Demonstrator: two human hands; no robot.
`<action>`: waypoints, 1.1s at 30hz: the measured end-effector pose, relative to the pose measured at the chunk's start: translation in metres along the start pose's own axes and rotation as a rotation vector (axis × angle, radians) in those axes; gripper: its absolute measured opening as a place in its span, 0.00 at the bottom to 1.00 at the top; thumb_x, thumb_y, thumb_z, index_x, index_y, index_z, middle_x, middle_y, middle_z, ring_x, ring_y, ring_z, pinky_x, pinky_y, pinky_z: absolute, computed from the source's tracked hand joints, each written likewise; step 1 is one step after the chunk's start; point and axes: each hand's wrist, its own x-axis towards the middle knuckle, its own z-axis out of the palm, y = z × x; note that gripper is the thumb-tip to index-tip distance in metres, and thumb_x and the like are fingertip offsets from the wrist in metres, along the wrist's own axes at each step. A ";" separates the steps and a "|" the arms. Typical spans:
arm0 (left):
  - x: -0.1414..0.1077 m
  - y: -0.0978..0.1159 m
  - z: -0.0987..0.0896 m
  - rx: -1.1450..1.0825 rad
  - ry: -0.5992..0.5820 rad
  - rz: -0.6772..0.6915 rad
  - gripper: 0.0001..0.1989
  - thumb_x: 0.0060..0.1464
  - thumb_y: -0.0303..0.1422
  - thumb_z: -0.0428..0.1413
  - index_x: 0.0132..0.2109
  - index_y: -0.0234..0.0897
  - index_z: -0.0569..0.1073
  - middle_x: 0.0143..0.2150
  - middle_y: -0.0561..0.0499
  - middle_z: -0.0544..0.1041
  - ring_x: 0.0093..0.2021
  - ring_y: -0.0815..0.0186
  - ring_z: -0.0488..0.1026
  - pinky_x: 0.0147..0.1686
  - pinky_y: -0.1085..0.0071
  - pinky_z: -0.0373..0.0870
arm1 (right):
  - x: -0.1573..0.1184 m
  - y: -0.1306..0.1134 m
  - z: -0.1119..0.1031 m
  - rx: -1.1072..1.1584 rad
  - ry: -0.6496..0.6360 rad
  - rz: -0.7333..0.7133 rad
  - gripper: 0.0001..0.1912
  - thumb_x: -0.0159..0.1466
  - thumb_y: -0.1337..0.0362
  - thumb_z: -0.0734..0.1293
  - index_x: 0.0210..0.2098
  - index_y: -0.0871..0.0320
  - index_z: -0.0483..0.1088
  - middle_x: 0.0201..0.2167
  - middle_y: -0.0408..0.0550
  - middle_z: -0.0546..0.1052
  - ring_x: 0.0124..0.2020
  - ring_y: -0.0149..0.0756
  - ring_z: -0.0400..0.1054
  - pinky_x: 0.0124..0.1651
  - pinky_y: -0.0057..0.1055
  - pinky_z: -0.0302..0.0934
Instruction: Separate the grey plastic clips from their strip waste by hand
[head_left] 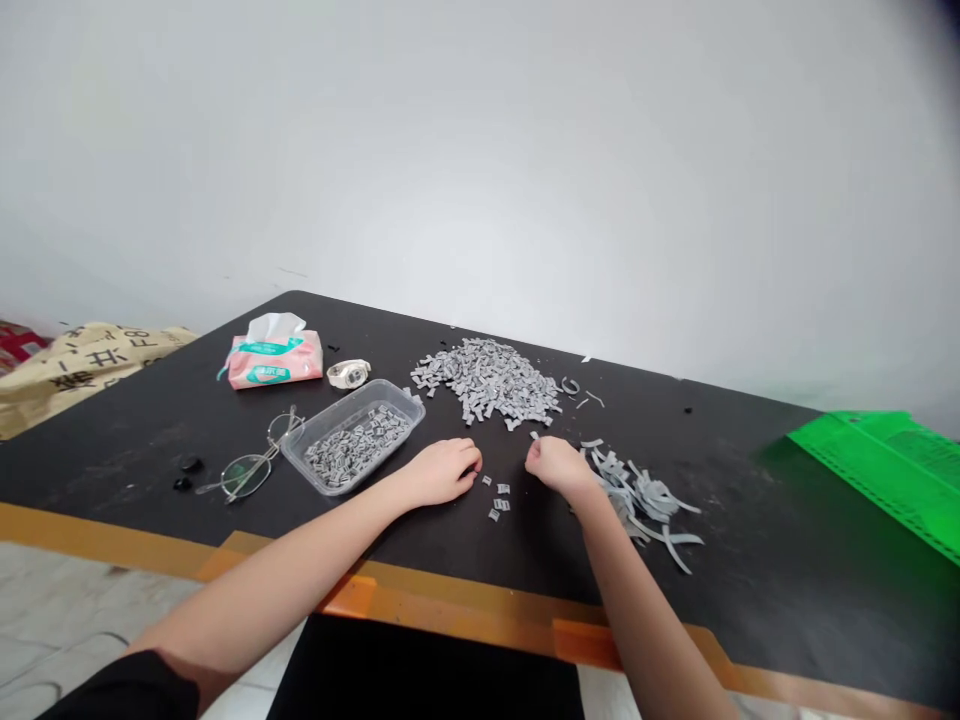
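Observation:
My right hand [559,464] is closed in a pinch, and a small grey piece [534,436] shows at its fingertips. Resting on the black table, my left hand [444,470] has its fingers curled together; what they hold, if anything, is hidden. Between the hands lie several small grey pieces with dark marks [502,504]. Beyond them spreads a large heap of flat grey pieces [495,380]. A clear plastic tub [300,462] with many small grey pieces inside stands left of my left hand. Grey curved strips [652,498] lie beside my right wrist.
On the left are a tissue pack [281,358], a white watch [349,374], eyeglasses [247,478] and small black objects [191,465]. A green plastic sheet [892,480] lies at the right edge. Orange tape [465,605] runs along the black table's [750,560] front edge; a wall stands behind.

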 end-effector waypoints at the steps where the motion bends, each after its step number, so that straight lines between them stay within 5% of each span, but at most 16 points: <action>1: 0.000 -0.001 0.000 -0.005 0.004 -0.003 0.07 0.60 0.27 0.51 0.43 0.37 0.73 0.44 0.47 0.77 0.47 0.59 0.75 0.50 0.65 0.69 | 0.001 -0.002 0.004 0.079 -0.017 -0.052 0.06 0.55 0.74 0.66 0.24 0.59 0.70 0.30 0.54 0.79 0.39 0.47 0.76 0.46 0.38 0.65; 7: 0.002 -0.007 0.005 -0.069 0.110 -0.119 0.04 0.59 0.30 0.56 0.40 0.34 0.73 0.44 0.43 0.76 0.46 0.56 0.74 0.51 0.60 0.70 | 0.000 -0.008 0.035 0.573 -0.054 -0.270 0.08 0.62 0.63 0.63 0.37 0.57 0.72 0.29 0.46 0.78 0.32 0.35 0.73 0.41 0.31 0.67; 16: 0.003 -0.001 0.000 -0.225 0.084 -0.240 0.05 0.58 0.27 0.53 0.36 0.37 0.73 0.32 0.51 0.76 0.33 0.63 0.72 0.37 0.68 0.67 | -0.006 -0.003 0.041 0.852 -0.156 -0.227 0.05 0.53 0.66 0.69 0.31 0.58 0.74 0.25 0.46 0.79 0.29 0.35 0.72 0.38 0.33 0.66; 22: 0.003 0.005 -0.004 -0.736 0.144 -0.377 0.04 0.52 0.33 0.58 0.33 0.36 0.73 0.29 0.53 0.76 0.30 0.67 0.70 0.34 0.70 0.64 | -0.012 -0.011 0.033 0.755 -0.064 -0.269 0.03 0.53 0.64 0.70 0.27 0.57 0.75 0.26 0.44 0.78 0.29 0.35 0.70 0.39 0.34 0.64; 25: 0.004 0.006 -0.005 -1.061 0.145 -0.433 0.08 0.47 0.34 0.61 0.33 0.34 0.73 0.27 0.54 0.76 0.28 0.69 0.69 0.33 0.72 0.64 | -0.018 -0.017 0.028 0.837 -0.139 -0.243 0.05 0.53 0.63 0.70 0.28 0.57 0.75 0.24 0.42 0.76 0.25 0.32 0.68 0.35 0.33 0.63; 28: 0.004 0.006 -0.006 -1.198 0.175 -0.432 0.10 0.44 0.34 0.63 0.34 0.33 0.75 0.26 0.54 0.76 0.27 0.72 0.68 0.33 0.73 0.64 | -0.022 -0.022 0.026 0.946 -0.210 -0.224 0.08 0.52 0.61 0.72 0.30 0.57 0.76 0.24 0.42 0.77 0.25 0.31 0.67 0.34 0.32 0.63; 33: 0.003 0.007 -0.009 -1.323 0.205 -0.487 0.13 0.42 0.36 0.68 0.34 0.32 0.77 0.25 0.55 0.75 0.26 0.73 0.68 0.31 0.74 0.63 | -0.024 -0.025 0.031 0.996 -0.121 -0.174 0.08 0.49 0.61 0.73 0.27 0.57 0.74 0.22 0.41 0.75 0.23 0.30 0.66 0.33 0.31 0.62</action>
